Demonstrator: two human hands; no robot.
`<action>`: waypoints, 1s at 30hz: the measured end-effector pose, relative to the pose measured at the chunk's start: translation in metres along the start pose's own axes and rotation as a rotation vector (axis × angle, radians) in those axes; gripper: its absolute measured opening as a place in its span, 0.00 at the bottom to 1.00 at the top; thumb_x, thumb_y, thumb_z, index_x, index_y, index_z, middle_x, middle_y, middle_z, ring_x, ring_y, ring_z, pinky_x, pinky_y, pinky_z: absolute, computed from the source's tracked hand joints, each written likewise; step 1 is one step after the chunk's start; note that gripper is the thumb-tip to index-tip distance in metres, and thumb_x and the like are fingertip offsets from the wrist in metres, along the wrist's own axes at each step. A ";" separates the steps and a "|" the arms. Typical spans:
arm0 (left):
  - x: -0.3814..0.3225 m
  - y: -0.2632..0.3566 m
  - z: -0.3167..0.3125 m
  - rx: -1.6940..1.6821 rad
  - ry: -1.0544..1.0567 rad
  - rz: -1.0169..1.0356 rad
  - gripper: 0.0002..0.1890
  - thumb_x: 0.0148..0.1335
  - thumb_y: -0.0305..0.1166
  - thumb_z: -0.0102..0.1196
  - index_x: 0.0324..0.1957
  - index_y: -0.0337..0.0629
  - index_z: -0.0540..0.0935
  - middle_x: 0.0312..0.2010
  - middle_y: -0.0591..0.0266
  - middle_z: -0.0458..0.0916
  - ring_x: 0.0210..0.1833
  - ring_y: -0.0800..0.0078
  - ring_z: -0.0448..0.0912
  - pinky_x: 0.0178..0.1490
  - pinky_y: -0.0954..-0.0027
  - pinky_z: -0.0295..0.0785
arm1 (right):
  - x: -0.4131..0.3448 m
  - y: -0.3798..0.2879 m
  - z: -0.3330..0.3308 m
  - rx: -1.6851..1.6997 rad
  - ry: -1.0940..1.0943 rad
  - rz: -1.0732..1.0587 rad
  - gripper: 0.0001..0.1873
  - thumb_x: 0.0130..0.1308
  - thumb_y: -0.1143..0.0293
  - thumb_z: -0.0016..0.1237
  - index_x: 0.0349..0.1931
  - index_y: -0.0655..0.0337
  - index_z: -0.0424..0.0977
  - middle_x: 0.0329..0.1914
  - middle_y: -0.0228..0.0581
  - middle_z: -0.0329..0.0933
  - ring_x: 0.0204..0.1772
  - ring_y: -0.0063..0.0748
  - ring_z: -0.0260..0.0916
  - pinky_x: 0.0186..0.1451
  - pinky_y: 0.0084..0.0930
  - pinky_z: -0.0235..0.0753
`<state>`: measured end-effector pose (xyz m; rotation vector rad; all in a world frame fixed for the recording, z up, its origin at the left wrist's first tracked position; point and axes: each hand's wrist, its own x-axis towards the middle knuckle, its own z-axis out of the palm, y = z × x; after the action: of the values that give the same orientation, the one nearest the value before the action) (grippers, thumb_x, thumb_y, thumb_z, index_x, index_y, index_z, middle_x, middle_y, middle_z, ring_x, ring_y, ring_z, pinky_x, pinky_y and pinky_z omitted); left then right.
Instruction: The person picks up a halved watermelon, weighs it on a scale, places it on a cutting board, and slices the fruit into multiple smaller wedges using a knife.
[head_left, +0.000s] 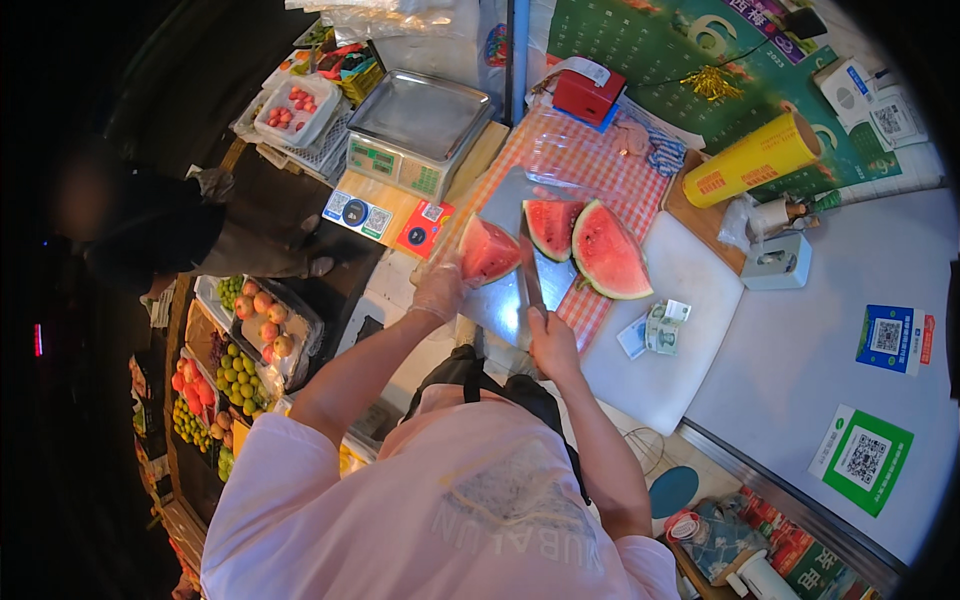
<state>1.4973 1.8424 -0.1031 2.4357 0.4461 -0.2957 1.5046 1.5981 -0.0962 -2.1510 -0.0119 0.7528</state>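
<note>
My left hand (439, 291), in a clear plastic glove, grips a watermelon wedge (487, 251) by its lower left side. The handle of a long kitchen knife (530, 262) is in my bare right hand (553, 343). Its blade points away from me, between that wedge and a smaller watermelon piece (553, 225). To the right of this piece, a larger watermelon wedge (611, 255) lies with its red flesh up. A shiny metal sheet (495, 311) lies beneath the fruit, over a red checked cloth (600, 315).
A weighing scale (420, 120) stands at the back left. Banknotes (660, 330) lie on a white cutting board (697, 300) at right. Behind it are a yellow film roll (750, 161) and a red box (589, 94). Fruit trays (300, 330) and a person (157, 225) are at left.
</note>
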 end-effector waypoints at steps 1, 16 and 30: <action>-0.002 -0.011 0.015 -0.064 0.079 0.047 0.25 0.62 0.39 0.62 0.56 0.36 0.70 0.49 0.41 0.78 0.51 0.47 0.78 0.53 0.54 0.72 | 0.003 -0.011 0.005 -0.020 -0.011 0.009 0.28 0.74 0.48 0.36 0.41 0.71 0.73 0.32 0.66 0.78 0.40 0.68 0.76 0.47 0.54 0.73; -0.013 -0.013 0.051 -0.442 0.165 -0.064 0.21 0.65 0.42 0.58 0.49 0.33 0.77 0.38 0.39 0.82 0.46 0.44 0.80 0.48 0.53 0.73 | 0.014 -0.057 0.039 -0.247 0.029 -0.008 0.28 0.74 0.50 0.35 0.40 0.73 0.74 0.36 0.70 0.78 0.44 0.70 0.76 0.49 0.56 0.75; -0.012 -0.024 0.068 -0.495 0.260 -0.034 0.19 0.66 0.41 0.58 0.47 0.33 0.79 0.38 0.39 0.80 0.44 0.44 0.78 0.47 0.52 0.71 | 0.017 -0.051 0.064 -0.264 -0.023 0.063 0.28 0.73 0.50 0.36 0.40 0.74 0.74 0.37 0.71 0.78 0.46 0.70 0.77 0.51 0.55 0.75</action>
<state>1.4704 1.8151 -0.1651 1.9845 0.5949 0.1125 1.4973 1.6809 -0.0984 -2.4023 -0.0590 0.8521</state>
